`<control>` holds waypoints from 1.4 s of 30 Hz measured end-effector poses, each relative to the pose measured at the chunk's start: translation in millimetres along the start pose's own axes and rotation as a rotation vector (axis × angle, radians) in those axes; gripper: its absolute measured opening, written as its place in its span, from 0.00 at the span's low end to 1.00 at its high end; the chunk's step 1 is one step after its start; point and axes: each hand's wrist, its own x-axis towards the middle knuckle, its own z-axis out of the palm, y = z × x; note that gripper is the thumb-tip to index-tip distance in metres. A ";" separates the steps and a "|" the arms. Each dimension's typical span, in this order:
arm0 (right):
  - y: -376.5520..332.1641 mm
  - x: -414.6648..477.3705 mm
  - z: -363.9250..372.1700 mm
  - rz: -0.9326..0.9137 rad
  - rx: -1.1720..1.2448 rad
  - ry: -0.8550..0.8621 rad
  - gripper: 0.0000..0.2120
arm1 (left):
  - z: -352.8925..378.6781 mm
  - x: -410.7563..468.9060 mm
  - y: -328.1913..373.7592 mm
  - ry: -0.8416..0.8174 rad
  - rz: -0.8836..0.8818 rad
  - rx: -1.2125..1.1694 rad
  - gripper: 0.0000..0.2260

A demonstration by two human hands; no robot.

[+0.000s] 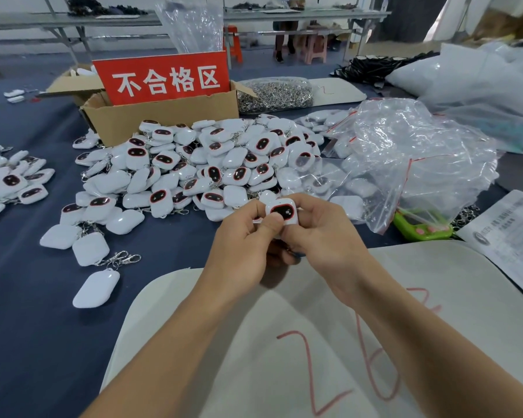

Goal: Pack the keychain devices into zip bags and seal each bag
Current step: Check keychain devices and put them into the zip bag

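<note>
A dark blue table (27, 327) seen from above, with a person's two bare forearms reaching in from below.

At far left lies a small heap (9, 179) of white, rounded-square gadgets. Behind it stands an open cardboard box (163, 116) with a red sign (163, 76). In front of the box spreads a big pile (209, 164) of the same gadgets, many showing a dark oval screen and a metal clasp.

Just in front of that pile, at centre, both hands hold one keychain device (283, 212), screen up. The left hand (248, 236) has its fingers curled and its thumb pressed on the screen's lower edge. The right hand (323, 233) wraps curled fingers around the far side. No bag is visibly around it.

The device looks light, hard and glossy, so probably a little slippery. Gripping the white edges seems wiser than touching the screen, which may smudge. Its dangling clasp could snag a bag's mouth.

To the right lies a crumpled heap of clear zip bags (411, 164) with red seal strips; they look thin and limp. Beyond them are a green toy (420, 227) and a printed sheet (507, 236).
</note>
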 end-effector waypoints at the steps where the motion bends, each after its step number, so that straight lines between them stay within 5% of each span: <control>1: 0.6 0.2 -0.3 -0.006 0.009 0.007 0.11 | 0.3 -0.1 -0.5 -0.004 -0.003 0.003 0.11; 11: 2.9 5.4 -1.7 -0.034 -0.062 -0.010 0.12 | -1.8 2.6 -1.7 0.012 -0.009 -0.010 0.10; 16: 3.3 4.5 -7.5 -0.111 -0.281 0.050 0.13 | -3.0 -2.9 -4.3 0.331 0.160 0.586 0.09; 19: 0.3 2.1 -11.5 -0.158 -0.415 0.110 0.17 | -3.7 -7.7 0.8 0.440 0.226 0.531 0.12; 22: -1.6 0.2 -15.0 -0.231 -0.585 0.148 0.20 | -3.7 -9.9 1.9 0.369 0.305 0.494 0.15; 31: -1.0 0.4 -12.8 -0.237 -0.444 0.337 0.13 | -7.1 -5.6 0.3 0.367 0.223 0.442 0.11; 36: -1.4 0.5 -14.0 -0.260 -0.443 0.313 0.10 | -8.6 -1.6 -1.9 0.336 0.264 0.460 0.15; 42: 0.8 1.0 -15.8 -0.243 -0.645 0.211 0.22 | -8.2 4.4 -3.3 0.276 0.190 0.248 0.10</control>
